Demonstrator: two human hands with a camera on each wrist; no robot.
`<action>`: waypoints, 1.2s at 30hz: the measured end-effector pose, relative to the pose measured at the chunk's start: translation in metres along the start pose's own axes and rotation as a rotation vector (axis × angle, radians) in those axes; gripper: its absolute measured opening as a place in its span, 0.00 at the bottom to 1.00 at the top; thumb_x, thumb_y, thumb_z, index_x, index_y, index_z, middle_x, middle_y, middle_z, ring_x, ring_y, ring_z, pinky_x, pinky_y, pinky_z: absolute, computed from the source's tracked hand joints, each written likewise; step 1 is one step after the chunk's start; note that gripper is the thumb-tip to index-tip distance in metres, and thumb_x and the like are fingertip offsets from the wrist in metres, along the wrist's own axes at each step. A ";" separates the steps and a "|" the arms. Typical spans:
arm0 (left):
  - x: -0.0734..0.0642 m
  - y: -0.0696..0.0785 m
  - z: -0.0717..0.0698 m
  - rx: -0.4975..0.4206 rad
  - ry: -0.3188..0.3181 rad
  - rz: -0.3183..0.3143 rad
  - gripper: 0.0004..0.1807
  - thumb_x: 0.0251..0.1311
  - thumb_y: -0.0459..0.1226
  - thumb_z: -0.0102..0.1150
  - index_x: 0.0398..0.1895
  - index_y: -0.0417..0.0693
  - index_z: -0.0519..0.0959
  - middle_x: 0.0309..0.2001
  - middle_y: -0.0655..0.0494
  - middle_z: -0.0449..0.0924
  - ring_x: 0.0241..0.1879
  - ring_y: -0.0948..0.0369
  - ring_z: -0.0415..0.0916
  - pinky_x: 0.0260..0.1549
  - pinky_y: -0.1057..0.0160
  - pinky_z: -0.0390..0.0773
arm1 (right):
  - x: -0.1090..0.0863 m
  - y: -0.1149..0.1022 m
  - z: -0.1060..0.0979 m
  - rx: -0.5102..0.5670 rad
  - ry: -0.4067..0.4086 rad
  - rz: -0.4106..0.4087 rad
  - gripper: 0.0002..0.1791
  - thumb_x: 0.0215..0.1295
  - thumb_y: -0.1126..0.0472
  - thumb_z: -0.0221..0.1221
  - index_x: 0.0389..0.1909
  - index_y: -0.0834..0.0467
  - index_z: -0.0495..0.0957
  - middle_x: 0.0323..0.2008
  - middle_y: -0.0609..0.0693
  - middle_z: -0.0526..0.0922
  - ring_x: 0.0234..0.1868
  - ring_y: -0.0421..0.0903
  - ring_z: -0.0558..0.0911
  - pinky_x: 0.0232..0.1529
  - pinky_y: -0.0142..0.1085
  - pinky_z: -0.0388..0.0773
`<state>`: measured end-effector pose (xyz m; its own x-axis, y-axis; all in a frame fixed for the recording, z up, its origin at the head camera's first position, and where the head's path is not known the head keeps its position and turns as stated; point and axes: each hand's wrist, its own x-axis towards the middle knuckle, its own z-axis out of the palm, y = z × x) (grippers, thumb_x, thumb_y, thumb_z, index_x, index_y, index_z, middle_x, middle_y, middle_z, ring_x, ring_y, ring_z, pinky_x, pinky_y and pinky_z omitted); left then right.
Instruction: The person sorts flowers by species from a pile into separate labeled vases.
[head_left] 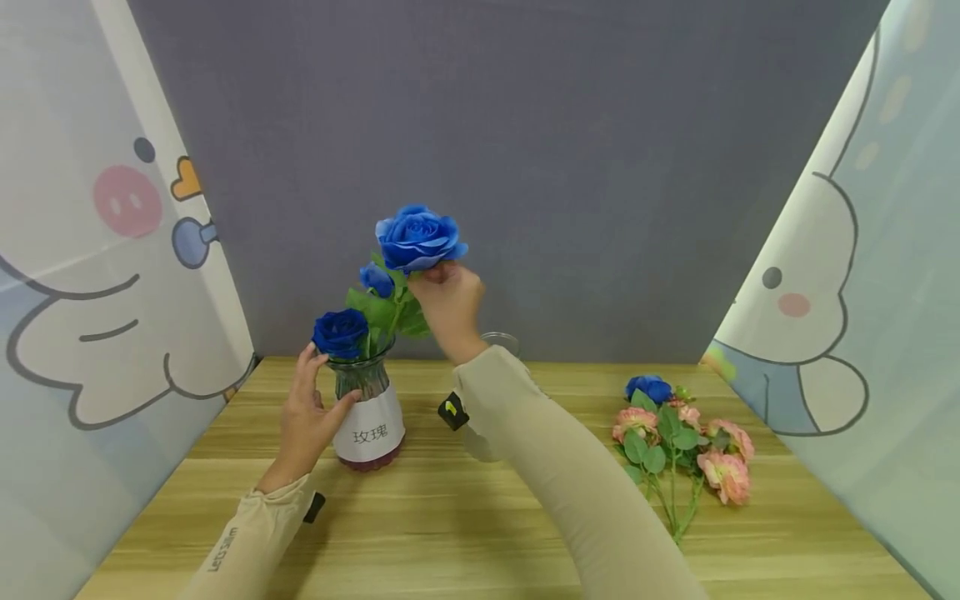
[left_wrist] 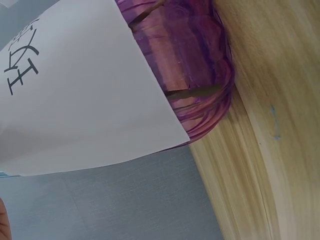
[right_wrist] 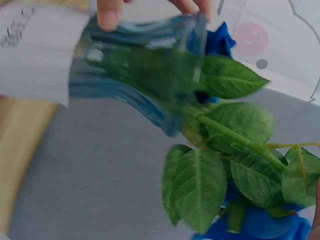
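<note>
A glass vase (head_left: 363, 382) with a white paper label (head_left: 369, 427) bearing handwritten characters stands at the left of the table, its base purple-tinted. My left hand (head_left: 303, 421) holds the vase at its neck, thumb in front; in the right wrist view its fingertips (right_wrist: 108, 17) touch the glass. Up above the rim, my right hand (head_left: 452, 304) pinches a large blue rose (head_left: 420, 239) just under the bloom. Its green stem (right_wrist: 225, 131) runs down into the vase mouth. A darker blue rose (head_left: 341, 333) sits at the rim, and a small blue bud (head_left: 377, 280) shows among the leaves.
Behind the right forearm stands a clear glass vessel (head_left: 501, 339), mostly hidden. On the right of the wooden table (head_left: 420, 542) lie pink flowers (head_left: 724, 477) and another blue rose (head_left: 649, 388). A grey panel (head_left: 570, 183) rises at the back.
</note>
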<state>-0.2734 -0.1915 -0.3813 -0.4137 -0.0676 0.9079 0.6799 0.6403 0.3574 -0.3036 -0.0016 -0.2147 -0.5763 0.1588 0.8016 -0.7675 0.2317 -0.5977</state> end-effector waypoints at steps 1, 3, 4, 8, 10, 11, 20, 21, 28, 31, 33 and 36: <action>0.000 0.000 0.000 -0.003 0.001 0.004 0.39 0.58 0.60 0.54 0.58 0.35 0.68 0.64 0.30 0.62 0.17 0.72 0.52 0.16 0.71 0.58 | 0.002 -0.002 -0.002 -0.030 -0.008 -0.064 0.09 0.44 0.76 0.59 0.11 0.65 0.73 0.12 0.50 0.75 0.15 0.36 0.70 0.21 0.26 0.66; 0.000 -0.001 0.000 -0.004 0.003 0.016 0.39 0.58 0.60 0.54 0.58 0.34 0.68 0.64 0.29 0.62 0.17 0.72 0.52 0.16 0.71 0.58 | 0.007 -0.006 -0.004 -0.082 -0.037 -0.174 0.10 0.46 0.74 0.60 0.11 0.64 0.72 0.12 0.53 0.75 0.16 0.41 0.71 0.22 0.28 0.66; 0.000 -0.002 0.000 -0.005 0.004 0.021 0.39 0.59 0.60 0.53 0.58 0.34 0.67 0.64 0.29 0.62 0.17 0.72 0.52 0.16 0.71 0.59 | 0.008 -0.008 -0.005 -0.099 -0.058 -0.212 0.10 0.47 0.73 0.60 0.12 0.64 0.72 0.12 0.53 0.75 0.16 0.43 0.72 0.22 0.28 0.66; 0.001 -0.002 0.000 -0.003 0.012 0.029 0.39 0.59 0.59 0.52 0.58 0.34 0.67 0.64 0.28 0.61 0.17 0.73 0.51 0.15 0.71 0.59 | 0.007 -0.015 -0.005 -0.151 -0.190 -0.238 0.10 0.52 0.70 0.63 0.15 0.63 0.75 0.15 0.54 0.78 0.19 0.46 0.76 0.24 0.28 0.69; 0.002 -0.002 0.000 -0.004 0.014 0.025 0.39 0.59 0.59 0.53 0.58 0.34 0.67 0.64 0.28 0.62 0.17 0.73 0.51 0.15 0.71 0.59 | 0.003 -0.014 -0.003 -0.164 -0.243 -0.190 0.07 0.52 0.69 0.63 0.18 0.64 0.78 0.18 0.54 0.81 0.21 0.46 0.79 0.26 0.26 0.71; 0.002 -0.001 0.000 -0.005 0.012 0.022 0.39 0.59 0.59 0.53 0.58 0.34 0.67 0.64 0.29 0.62 0.16 0.73 0.51 0.15 0.71 0.59 | 0.000 -0.013 -0.001 -0.164 -0.260 -0.162 0.07 0.52 0.70 0.63 0.18 0.64 0.78 0.18 0.54 0.81 0.20 0.45 0.79 0.25 0.26 0.71; 0.001 -0.001 0.001 0.025 0.017 0.044 0.38 0.60 0.60 0.52 0.58 0.34 0.67 0.63 0.27 0.62 0.16 0.73 0.52 0.14 0.72 0.60 | -0.026 0.017 0.020 -0.053 -0.193 0.243 0.07 0.47 0.73 0.62 0.15 0.65 0.77 0.14 0.52 0.79 0.15 0.34 0.68 0.21 0.26 0.67; 0.000 -0.001 0.001 0.026 0.014 0.041 0.39 0.60 0.60 0.52 0.58 0.34 0.67 0.63 0.27 0.62 0.16 0.73 0.52 0.14 0.72 0.60 | -0.028 0.020 0.022 -0.044 -0.186 0.282 0.06 0.47 0.73 0.63 0.15 0.65 0.78 0.15 0.52 0.79 0.15 0.34 0.69 0.21 0.26 0.68; -0.001 -0.001 0.001 0.046 0.015 0.037 0.39 0.61 0.60 0.51 0.57 0.33 0.67 0.63 0.27 0.62 0.17 0.74 0.52 0.14 0.71 0.60 | -0.046 0.040 0.035 0.081 -0.121 0.504 0.07 0.46 0.77 0.62 0.15 0.67 0.77 0.14 0.55 0.80 0.21 0.51 0.82 0.23 0.31 0.76; -0.001 0.000 0.001 0.049 0.017 0.027 0.38 0.61 0.60 0.51 0.57 0.33 0.67 0.63 0.27 0.62 0.17 0.73 0.53 0.14 0.71 0.60 | -0.051 0.046 0.037 0.130 -0.101 0.564 0.08 0.46 0.78 0.60 0.14 0.66 0.76 0.14 0.52 0.79 0.24 0.57 0.83 0.24 0.33 0.78; -0.001 0.002 0.001 0.043 0.015 0.016 0.37 0.61 0.57 0.55 0.57 0.33 0.67 0.63 0.27 0.62 0.17 0.72 0.54 0.16 0.71 0.61 | -0.051 0.048 0.038 0.156 -0.090 0.578 0.08 0.46 0.78 0.58 0.15 0.66 0.76 0.14 0.52 0.78 0.23 0.56 0.83 0.25 0.34 0.78; -0.002 0.003 0.002 0.046 0.022 0.007 0.36 0.61 0.56 0.55 0.57 0.33 0.67 0.63 0.26 0.61 0.17 0.70 0.55 0.18 0.71 0.62 | -0.050 0.049 0.039 0.134 -0.097 0.575 0.06 0.46 0.78 0.57 0.17 0.68 0.78 0.17 0.53 0.80 0.22 0.49 0.82 0.26 0.34 0.79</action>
<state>-0.2718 -0.1875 -0.3823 -0.3955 -0.0796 0.9150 0.6540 0.6750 0.3414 -0.3234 -0.0354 -0.2849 -0.9280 0.1329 0.3480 -0.3498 0.0105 -0.9368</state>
